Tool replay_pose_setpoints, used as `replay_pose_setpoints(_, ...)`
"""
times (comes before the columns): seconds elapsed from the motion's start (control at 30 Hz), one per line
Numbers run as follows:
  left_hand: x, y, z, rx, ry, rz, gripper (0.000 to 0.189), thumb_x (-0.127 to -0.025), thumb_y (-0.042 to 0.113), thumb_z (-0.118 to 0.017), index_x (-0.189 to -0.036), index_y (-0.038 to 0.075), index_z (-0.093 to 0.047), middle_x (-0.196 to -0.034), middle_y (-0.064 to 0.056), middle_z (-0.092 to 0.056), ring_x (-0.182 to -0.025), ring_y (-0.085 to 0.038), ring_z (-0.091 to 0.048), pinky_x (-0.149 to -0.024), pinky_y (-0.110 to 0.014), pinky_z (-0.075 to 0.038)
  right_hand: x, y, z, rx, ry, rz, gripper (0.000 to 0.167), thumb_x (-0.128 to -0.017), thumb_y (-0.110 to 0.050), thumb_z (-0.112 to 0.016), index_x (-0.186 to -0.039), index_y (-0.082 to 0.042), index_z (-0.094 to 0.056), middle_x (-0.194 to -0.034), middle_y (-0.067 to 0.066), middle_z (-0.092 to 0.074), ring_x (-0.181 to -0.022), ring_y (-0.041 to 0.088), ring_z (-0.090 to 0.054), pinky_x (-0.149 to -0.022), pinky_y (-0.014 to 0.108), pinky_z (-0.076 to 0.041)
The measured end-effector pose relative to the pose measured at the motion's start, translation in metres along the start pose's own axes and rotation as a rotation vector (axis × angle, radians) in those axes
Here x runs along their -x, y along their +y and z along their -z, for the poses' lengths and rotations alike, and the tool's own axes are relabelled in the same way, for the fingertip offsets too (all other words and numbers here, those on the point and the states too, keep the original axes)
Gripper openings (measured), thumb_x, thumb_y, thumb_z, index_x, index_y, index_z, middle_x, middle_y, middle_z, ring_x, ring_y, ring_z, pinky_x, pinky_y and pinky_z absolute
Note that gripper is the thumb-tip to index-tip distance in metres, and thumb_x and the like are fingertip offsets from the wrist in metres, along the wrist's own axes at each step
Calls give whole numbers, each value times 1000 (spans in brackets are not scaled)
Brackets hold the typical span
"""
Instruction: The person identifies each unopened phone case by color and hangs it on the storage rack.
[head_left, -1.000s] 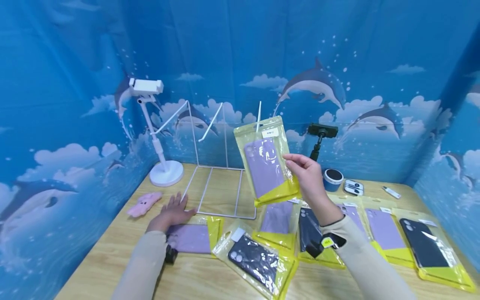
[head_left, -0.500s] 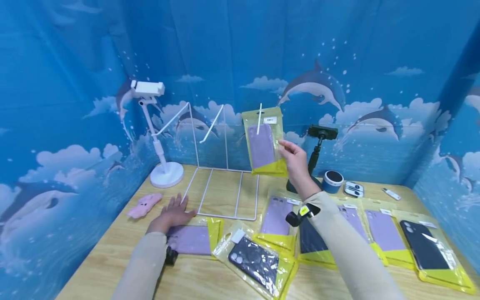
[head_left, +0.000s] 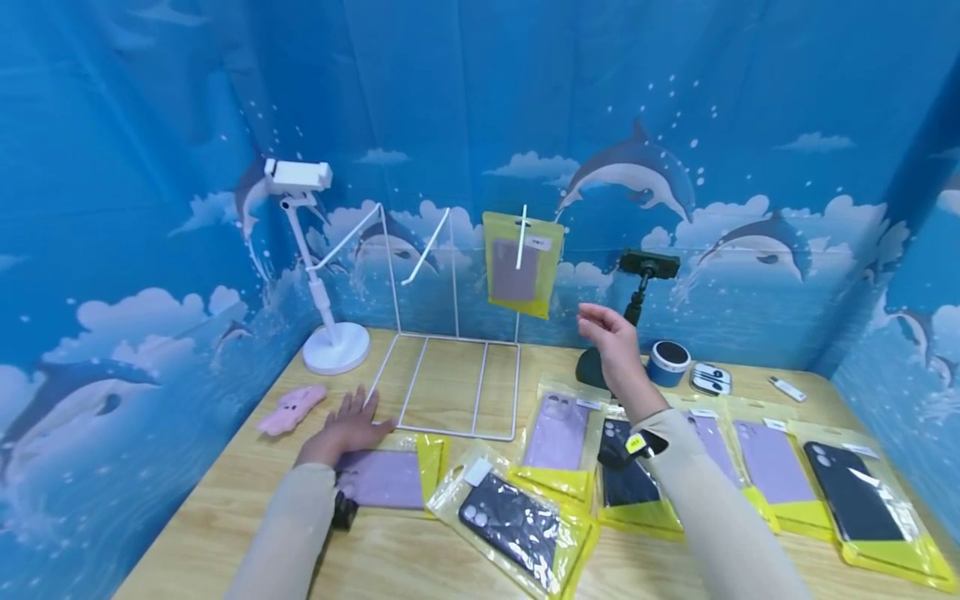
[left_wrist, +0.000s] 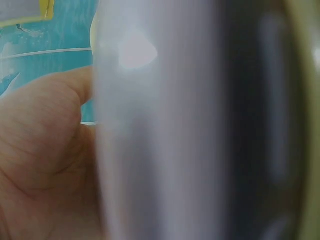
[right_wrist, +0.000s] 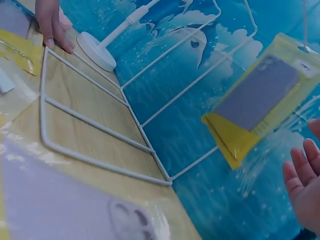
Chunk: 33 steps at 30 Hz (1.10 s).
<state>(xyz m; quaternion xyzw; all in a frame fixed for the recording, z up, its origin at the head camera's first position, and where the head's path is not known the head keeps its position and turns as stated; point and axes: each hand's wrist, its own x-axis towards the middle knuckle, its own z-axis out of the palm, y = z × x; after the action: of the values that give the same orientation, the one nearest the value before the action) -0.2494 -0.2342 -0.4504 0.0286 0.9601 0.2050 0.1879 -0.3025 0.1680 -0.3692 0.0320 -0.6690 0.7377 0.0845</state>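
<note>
A purple phone case in a yellow-edged clear pouch (head_left: 516, 271) hangs from the right prong of a white wire rack (head_left: 457, 431); the right wrist view shows the same pouch (right_wrist: 260, 95) tilted. My right hand (head_left: 617, 346) is off to its right, apart from it, fingers relaxed and holding nothing. On the left, my left hand (head_left: 348, 429) rests with spread fingers at the rack's front left corner. Beneath its wrist lies another bagged purple case (head_left: 382, 479). A blurred surface fills much of the left wrist view beside the left hand (left_wrist: 40, 135).
Several bagged cases lie along the front, among them a black one (head_left: 510, 521) and a purple one (head_left: 558, 433). A white phone stand (head_left: 335, 347) and pink plush item (head_left: 292, 409) are left. A black stand (head_left: 637, 292), blue cylinder (head_left: 668, 362) and boxed earphones (head_left: 710, 379) stand behind.
The pouch went from my right hand onto the right prong and now hangs there, swung slightly. My right hand let go and drew back right. My left hand stayed put.
</note>
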Motion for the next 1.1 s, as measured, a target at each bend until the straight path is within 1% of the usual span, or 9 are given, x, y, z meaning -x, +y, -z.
replay_pose_setpoints(0.17,2,2,1,-1,4,-10,81,-97,49,-39,-149,-4,-7,-152,-29,10,-138,-48,11,-107,-66,3,24,14,25,-124,-50,17,18,-92,-2,-58,-109,-7,-64,-96,-9,-67,-98,8,-63,-82,19,-51)
replay_pose_setpoints(0.33,1,4,1,-6,-1,-2,80,-97,49,-38,-149,-3,-7,-152,-29,10,-138,-48,11,-107,-65,3,54,24,47,-185,-103,61,20,-91,2,-57,-99,-13,-68,-95,-6,-68,-91,8,-64,-79,21,-52)
replay_pose_setpoints(0.4,0,3,0,-9,-2,0,80,-97,49,-38,-149,-4,-7,-152,-29,10,-138,-48,11,-107,-66,3,66,27,53,-165,-138,66,20,-92,2,-57,-98,-13,-68,-95,-5,-69,-90,8,-65,-79,22,-53)
replay_pose_setpoints(0.47,0,2,0,-16,-5,2,80,-97,49,-38,-149,-3,-7,-153,-28,10,-138,-48,11,-107,-66,3,79,31,56,-117,-182,50,16,-93,0,-56,-100,-10,-67,-94,-5,-68,-90,8,-65,-79,23,-53)
replay_pose_setpoints(0.57,0,1,0,-14,-4,2,81,-97,50,-38,-149,-4,-7,-152,-29,10,-138,-48,11,-107,-66,4,96,37,53,20,-247,4,16,-93,-4,-57,-107,3,-63,-96,-3,-68,-90,9,-64,-80,24,-53)
replay_pose_setpoints(0.67,0,0,1,-15,-3,8,81,-97,50,-38,-149,-4,-7,-152,-29,10,-138,-49,11,-107,-66,4,113,41,44,201,-305,-55,28,-93,-9,-59,-113,11,-57,-104,10,-66,-91,10,-63,-82,23,-52)
replay_pose_setpoints(0.77,0,1,1,-17,-6,15,80,-97,49,-38,-149,-4,-7,-152,-29,10,-138,-49,11,-107,-66,3,129,45,35,367,-397,-66,30,-93,-12,-59,-113,10,-58,-109,21,-62,-90,11,-61,-80,23,-51)
replay_pose_setpoints(0.93,0,1,1,-18,-8,15,80,-98,49,-37,-149,-4,-7,-152,-29,11,-138,-48,11,-107,-66,4,152,52,29,483,-565,84,22,-92,-12,-61,-106,5,-62,-99,17,-65,-84,7,-59,-71,23,-52)
replay_pose_setpoints(1.1,1,3,2,-13,-10,14,80,-98,49,-37,-149,-4,-6,-152,-29,11,-138,-48,12,-107,-66,4,173,61,25,592,-578,323,16,-86,-10,-67,-100,-2,-65,-88,6,-64,-78,4,-56,-64,23,-51)
